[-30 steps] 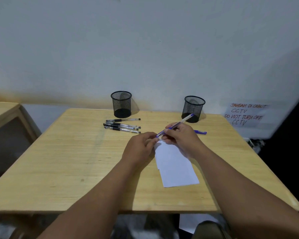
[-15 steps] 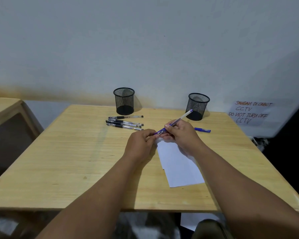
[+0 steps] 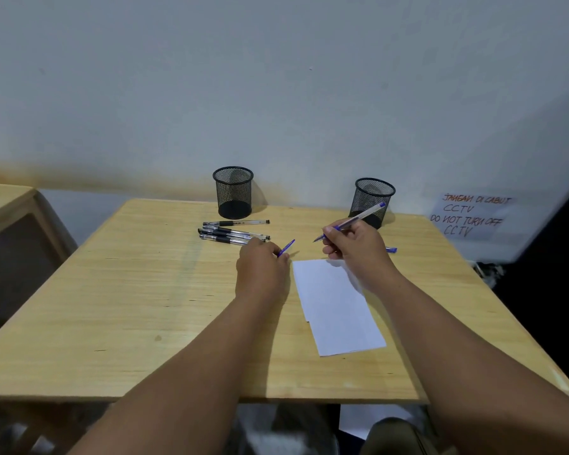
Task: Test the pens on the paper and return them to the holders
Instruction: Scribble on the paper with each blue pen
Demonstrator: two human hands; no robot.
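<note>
Fingers (image 3: 334, 232) of right hand (image 3: 352, 247) pinching blue pen (image 3: 358, 218), tip bared | left hand (image 3: 262, 267) gripping blue cap (image 3: 286, 247) | both hovering beside paper (image 3: 335, 307) on table (image 3: 145, 290)

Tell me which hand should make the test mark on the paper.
Right. The right hand grips the uncapped blue pen, tip bare, just beyond the paper. The left hand holds only the cap.
</note>
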